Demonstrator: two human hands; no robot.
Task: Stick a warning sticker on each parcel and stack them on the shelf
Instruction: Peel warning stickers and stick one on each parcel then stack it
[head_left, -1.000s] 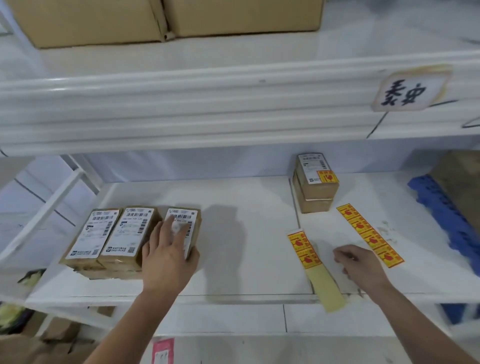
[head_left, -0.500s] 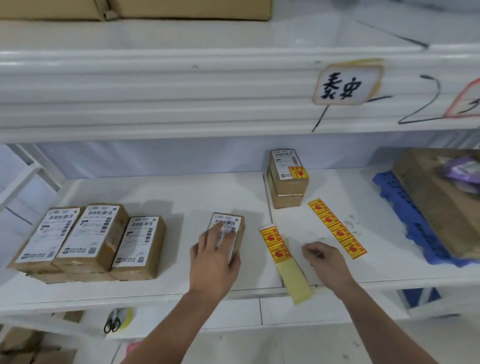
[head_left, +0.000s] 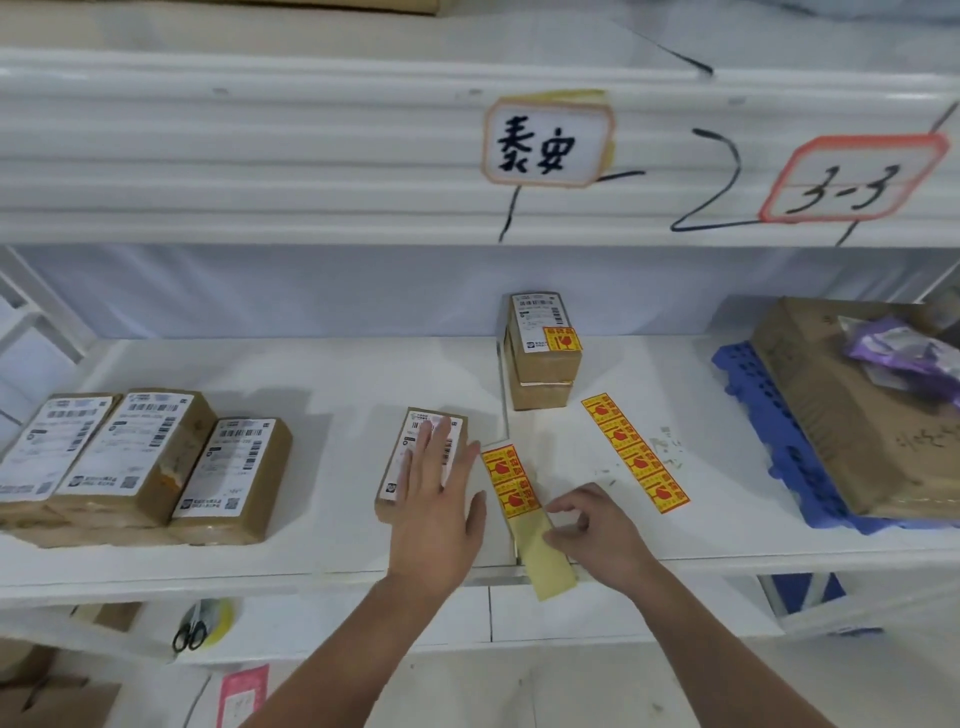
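Landmark: part-used sticker strip (head_left: 511, 483), bare backing overhanging the shelf (head_left: 337, 415) front.
Parcel (head_left: 408, 457): just left of the strip, label face up.
Axis: long side runs front to back, near parallel to the strip; barcode end points rearward.
Left hand (head_left: 436, 499): fingers straight, close together, flat on the parcel.
Right hand (head_left: 592, 530): at the strip's backing, fingers curled; pinching or only touching, cannot tell.
Step, likely: peel a sticker. Pin the backing, lift one corner slowly, keep the parcel pressed, place clear of the barcode.
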